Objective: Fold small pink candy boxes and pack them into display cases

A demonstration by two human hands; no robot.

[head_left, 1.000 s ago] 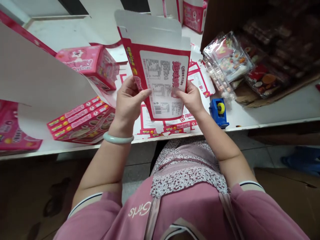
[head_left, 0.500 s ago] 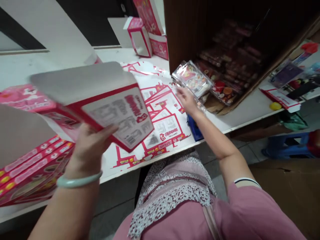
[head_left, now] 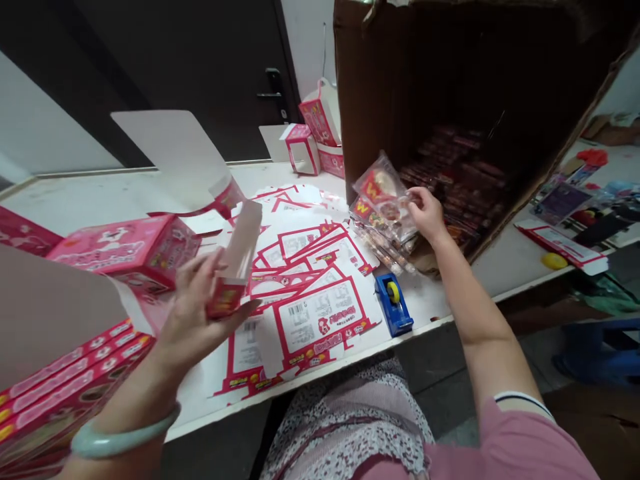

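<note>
Left grip (head_left: 200, 313): fingers are wrapping around a folded carton (head_left: 235, 267), which is standing tilted above the counter (head_left: 90, 197) with its white inner side facing the camera and its open end pointing up. Right grip (head_left: 425, 212): fingers are closing on a clear plastic packet (head_left: 383, 193) at the mouth of a large brown cardboard box (head_left: 390, 87) that is lying on its side on the counter. More packets (head_left: 385, 247) are lying just below the held one. Flat red-and-white carton blanks (head_left: 310, 280) are spreading over the counter between the two hands. A blue tape dispenser (head_left: 393, 303) is sitting near the counter's front edge, beside the blanks. Pink finished boxes (head_left: 125, 250) are resting to the left, and a stack of pink boxes (head_left: 60, 387) is lying nearer the camera.
</note>
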